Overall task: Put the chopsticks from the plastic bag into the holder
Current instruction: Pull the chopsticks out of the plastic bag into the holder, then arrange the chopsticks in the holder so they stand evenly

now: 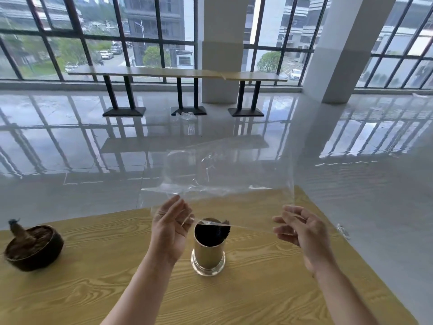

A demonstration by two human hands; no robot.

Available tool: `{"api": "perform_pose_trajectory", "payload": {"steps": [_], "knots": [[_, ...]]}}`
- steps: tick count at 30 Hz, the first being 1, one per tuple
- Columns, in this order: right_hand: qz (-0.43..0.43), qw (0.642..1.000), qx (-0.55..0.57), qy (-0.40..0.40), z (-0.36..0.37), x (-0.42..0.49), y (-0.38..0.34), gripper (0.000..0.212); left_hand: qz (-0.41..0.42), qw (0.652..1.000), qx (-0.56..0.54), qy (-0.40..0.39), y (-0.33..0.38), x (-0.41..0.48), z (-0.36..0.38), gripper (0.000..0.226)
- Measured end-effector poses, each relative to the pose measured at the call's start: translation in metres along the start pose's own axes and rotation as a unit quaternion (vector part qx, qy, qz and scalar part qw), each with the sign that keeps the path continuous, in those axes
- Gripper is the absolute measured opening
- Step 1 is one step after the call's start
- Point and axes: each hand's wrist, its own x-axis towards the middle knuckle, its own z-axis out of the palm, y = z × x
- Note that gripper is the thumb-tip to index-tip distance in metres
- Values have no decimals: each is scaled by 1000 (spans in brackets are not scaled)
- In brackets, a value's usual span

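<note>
The plastic bag (222, 174), clear and creased, is held stretched in the air just above the holder (208, 253), a gold cylinder with a dark mouth standing on the wooden table (257, 292). The left hand (169, 229) and right hand (303, 233) each pinch its near edge.

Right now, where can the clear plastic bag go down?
Bare yellow wooden table between the dark round bowl and the gold cylindrical holder, and right of it. Crowded above the holder, where left hand and right hand hold the clear plastic bag.
</note>
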Motion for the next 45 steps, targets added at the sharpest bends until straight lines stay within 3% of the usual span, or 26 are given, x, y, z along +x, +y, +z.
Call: {"api": "perform_pose_trajectory", "payload": {"steps": [9, 13, 21, 26, 31, 34, 37, 42, 45], "knots": [[14, 994, -42, -99, 95, -14, 13, 8, 42, 991, 36, 123, 63, -31, -81, 28], [34, 991, -25, -129, 138, -25, 23, 7, 52, 977, 6, 208, 82, -53, -119, 20], [114, 969, -49, -213, 213, -57, 90, 7, 14, 919, 12, 394, 102, -115, -197, 7], [201, 947, -106, -229, 248, -77, 140, 5, -14, 891, -2, 453, 98, -152, -241, 3], [242, 925, -176, -233, 264, -89, 174, 8, -33, 862, -24, 506, 89, -174, -276, 15], [252, 913, -216, -236, 264, -93, 185, 8, -45, 844, -17, 535, 85, -182, -291, 15], [244, 902, -256, -247, 263, -98, 193, 8, -44, 813, 14, 580, 80, -187, -302, 38], [215, 885, -316, -265, 260, -103, 201, 30, -62, 780, 56, 620, 68, -193, -314, 23], [198, 877, -342, -272, 257, -105, 203, 35, -87, 755, 73, 646, 73, -193, -317, 37]]}}
